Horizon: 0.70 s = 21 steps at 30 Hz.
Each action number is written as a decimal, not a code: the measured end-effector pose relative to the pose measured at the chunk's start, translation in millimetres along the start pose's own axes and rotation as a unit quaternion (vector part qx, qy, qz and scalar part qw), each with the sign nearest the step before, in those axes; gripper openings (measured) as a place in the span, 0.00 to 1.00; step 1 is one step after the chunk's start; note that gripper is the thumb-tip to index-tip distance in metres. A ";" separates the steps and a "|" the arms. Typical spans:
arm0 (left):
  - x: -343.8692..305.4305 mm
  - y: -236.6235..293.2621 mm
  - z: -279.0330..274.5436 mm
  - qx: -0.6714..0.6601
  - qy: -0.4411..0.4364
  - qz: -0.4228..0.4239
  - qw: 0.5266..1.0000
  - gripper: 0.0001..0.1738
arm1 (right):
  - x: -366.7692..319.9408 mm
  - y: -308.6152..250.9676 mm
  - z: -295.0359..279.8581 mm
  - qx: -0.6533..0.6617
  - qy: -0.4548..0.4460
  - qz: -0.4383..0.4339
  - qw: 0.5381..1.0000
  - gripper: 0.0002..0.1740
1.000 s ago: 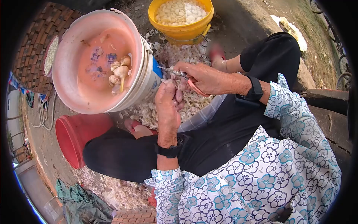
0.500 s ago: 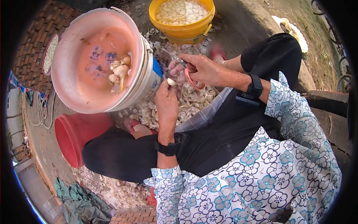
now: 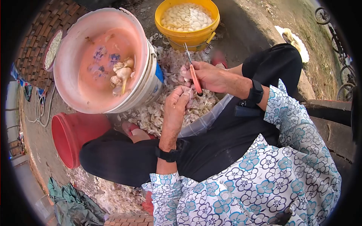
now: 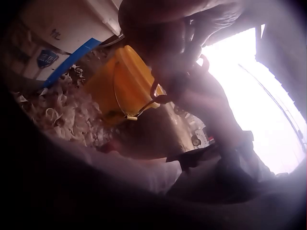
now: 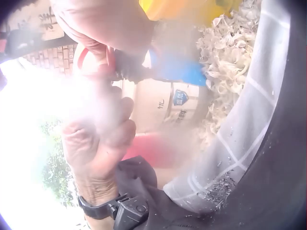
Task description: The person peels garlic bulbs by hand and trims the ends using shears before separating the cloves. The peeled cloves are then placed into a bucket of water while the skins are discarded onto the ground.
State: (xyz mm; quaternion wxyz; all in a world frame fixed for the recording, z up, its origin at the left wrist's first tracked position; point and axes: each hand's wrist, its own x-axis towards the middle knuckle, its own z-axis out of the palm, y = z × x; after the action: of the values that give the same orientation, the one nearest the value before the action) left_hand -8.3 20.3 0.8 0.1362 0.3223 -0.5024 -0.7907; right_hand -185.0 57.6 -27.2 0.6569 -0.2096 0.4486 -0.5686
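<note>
In the head view my right hand [image 3: 213, 77] holds scissors [image 3: 195, 77] with orange-pink handles, their blades pointing up and away toward the yellow bucket. Just below it, my left hand [image 3: 175, 107] pinches a garlic clove [image 3: 190, 92] at its fingertips, largely hidden by the fingers. The hands are close together, right fingertips beside the left ones. Garlic skins [image 3: 158, 113] lie in a heap beneath both hands. Left of them, a white bucket [image 3: 149, 81] with a pinkish inside holds several garlic bulbs [image 3: 123, 73].
A yellow bucket [image 3: 184, 35] with peeled cloves [image 3: 186, 17] stands ahead. The red bucket [image 3: 68, 139] lies tipped by the left knee. A checked cloth [image 3: 205, 116] lies between the legs. Green cloth [image 3: 73, 205] is at lower left, and a bowl of pale pieces [image 3: 52, 51] at far left.
The scissors swung from over the left fingertips to pointing upward in the right hand. A pale peeled clove showed in the left fingertips half a second ago; now the fingers cover most of it.
</note>
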 end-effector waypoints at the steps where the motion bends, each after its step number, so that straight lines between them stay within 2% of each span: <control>1: -0.3 -1.7 -2.7 -0.001 0.001 0.001 1.000 0.06 | 1.2 1.3 -2.1 0.030 -0.037 0.014 0.999 0.10; 3: 0.9 -6.3 -12.7 -0.022 0.022 -0.018 0.999 0.08 | -1.6 -3.9 -0.5 0.057 -0.076 0.028 0.995 0.09; 5: -0.1 -5.3 -19.5 -0.056 0.037 -0.022 0.998 0.12 | -14.9 -30.6 15.5 -0.091 -0.025 0.034 0.995 0.07; 6: -1.0 -5.1 -22.2 -0.088 0.050 -0.029 0.994 0.16 | -17.1 -45.2 19.3 -0.093 -0.029 0.034 0.995 0.07; 7: 0.2 -7.1 -23.4 -0.088 0.053 -0.027 0.994 0.16 | -16.5 -62.0 20.5 -0.219 -0.026 -0.038 0.975 0.06; 8: 3.1 -10.4 -23.1 -0.205 0.008 0.012 0.979 0.21 | -14.6 -79.8 21.8 -0.337 -0.020 -0.110 0.935 0.06; 9: 5.5 -11.9 -22.2 -0.319 -0.040 0.050 0.946 0.26 | -9.3 -105.0 22.4 -0.382 0.009 -0.186 0.905 0.06; 10: 7.1 -11.3 -21.6 -0.318 -0.040 0.048 0.946 0.26 | 0.8 -130.4 17.4 -0.423 0.039 -0.260 0.867 0.07; 12: 10.0 -9.8 -20.0 -0.393 -0.010 0.026 0.919 0.35 | 31.5 -168.7 -8.3 -0.478 0.116 -0.374 0.786 0.10; 13: 9.8 -7.0 -17.6 -0.392 -0.011 0.026 0.920 0.35 | 5.9 -184.8 4.2 -0.703 0.162 -0.529 0.446 0.14; 14: 9.3 -3.7 -15.2 -0.418 0.000 0.025 0.908 0.34 | 5.4 -175.9 0.0 -0.703 0.161 -0.530 0.446 0.14; 16: 7.5 -3.5 -14.0 -0.447 0.016 0.025 0.894 0.34 | 13.8 -143.7 -11.9 -0.643 0.113 -0.406 0.640 0.15; 18: 11.0 -2.7 -12.2 -0.466 0.018 0.014 0.885 0.36 | -27.7 -93.2 37.1 -0.581 -0.070 -0.229 0.778 0.21; 20: 9.8 -4.3 -14.9 -0.434 -0.003 0.017 0.901 0.38 | -24.9 -28.7 24.7 -0.565 -0.161 -0.284 0.758 0.19; 21: 6.5 -6.0 -16.8 -0.398 -0.024 0.015 0.917 0.39 | -23.5 -17.3 24.5 -0.561 -0.159 -0.284 0.762 0.19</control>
State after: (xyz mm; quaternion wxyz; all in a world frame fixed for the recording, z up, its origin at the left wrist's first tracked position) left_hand -1.7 7.6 -11.7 0.2535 0.2149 -0.1537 -0.9306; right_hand -173.3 69.2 7.1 0.2928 -0.7455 0.4965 -0.3346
